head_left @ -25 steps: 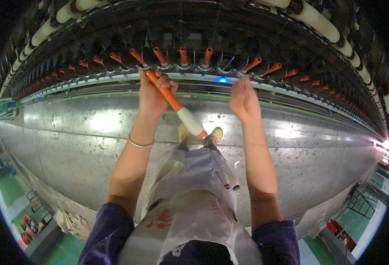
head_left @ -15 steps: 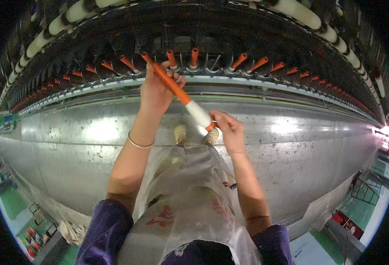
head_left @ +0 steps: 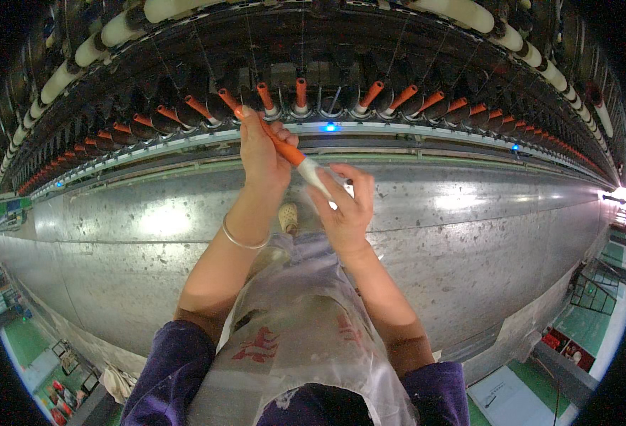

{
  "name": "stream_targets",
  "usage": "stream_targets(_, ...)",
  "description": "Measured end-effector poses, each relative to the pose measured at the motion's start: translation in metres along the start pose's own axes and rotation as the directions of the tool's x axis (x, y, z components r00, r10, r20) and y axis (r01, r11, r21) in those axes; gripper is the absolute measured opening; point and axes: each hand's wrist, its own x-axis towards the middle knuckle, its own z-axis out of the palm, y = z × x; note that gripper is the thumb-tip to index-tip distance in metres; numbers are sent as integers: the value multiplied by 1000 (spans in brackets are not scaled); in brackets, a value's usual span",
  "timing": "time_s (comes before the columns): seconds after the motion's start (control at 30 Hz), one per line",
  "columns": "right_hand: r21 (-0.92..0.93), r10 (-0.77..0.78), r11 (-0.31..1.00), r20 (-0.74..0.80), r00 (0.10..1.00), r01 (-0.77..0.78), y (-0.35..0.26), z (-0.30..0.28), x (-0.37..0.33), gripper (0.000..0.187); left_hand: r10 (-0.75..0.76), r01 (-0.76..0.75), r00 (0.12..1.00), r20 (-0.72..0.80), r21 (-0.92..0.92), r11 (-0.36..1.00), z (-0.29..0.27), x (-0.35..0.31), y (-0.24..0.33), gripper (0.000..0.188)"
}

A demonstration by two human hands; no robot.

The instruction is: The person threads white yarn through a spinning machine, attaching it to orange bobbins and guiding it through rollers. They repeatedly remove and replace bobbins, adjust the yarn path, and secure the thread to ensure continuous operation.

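Observation:
A spinning bobbin (head_left: pixel 289 150), an orange tube with white yarn wound on its lower part, slants across in front of me. My left hand (head_left: pixel 264 153) is wrapped round its orange upper part, the thumb lying along the tube near the top. At the yarn-wound end is my right hand (head_left: pixel 347 209), its fingers apart and partly blurred. One finger overlaps the white yarn, and the bobbin's lower tip is hidden behind that hand. Beyond, a row of orange bobbins (head_left: pixel 301 93) stands on the spinning frame, with one bare spindle (head_left: pixel 336 101) among them.
A pale rail (head_left: pixel 398 130) with small blue lights runs along the front of the machine. White rollers (head_left: pixel 467 14) curve overhead. Below lies a grey metal floor (head_left: pixel 462 263), with my shoe (head_left: pixel 289 216) on it. A red crate (head_left: pixel 567 349) sits at the far right.
My right hand has moved left and its fingers have spread from a pinch at the bobbin's lower end. My left hand has shifted slightly right and down. Blue lights now show on the rail.

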Motion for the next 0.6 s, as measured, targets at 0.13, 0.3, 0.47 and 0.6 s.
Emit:
stream_targets(0.13,-179,-178,971,-107,978,158,12,13,-8,23,-114,89,976,-184,-141,986,-19,-1,-2,25)
stream_targets(0.3,146,269,952,24,963,-270,23,13,-13,11,-330,241,920,-212,-357,902,-59,12,9,15)
stream_targets(0.47,-155,299,954,523,798,-257,34,-4,-5,23,-173,97,982,82,563,820,-81,22,18,19)
stream_targets(0.6,261,211,814,700,683,-519,55,3,10,12,-429,-109,873,234,949,295,-92,8,0,42)
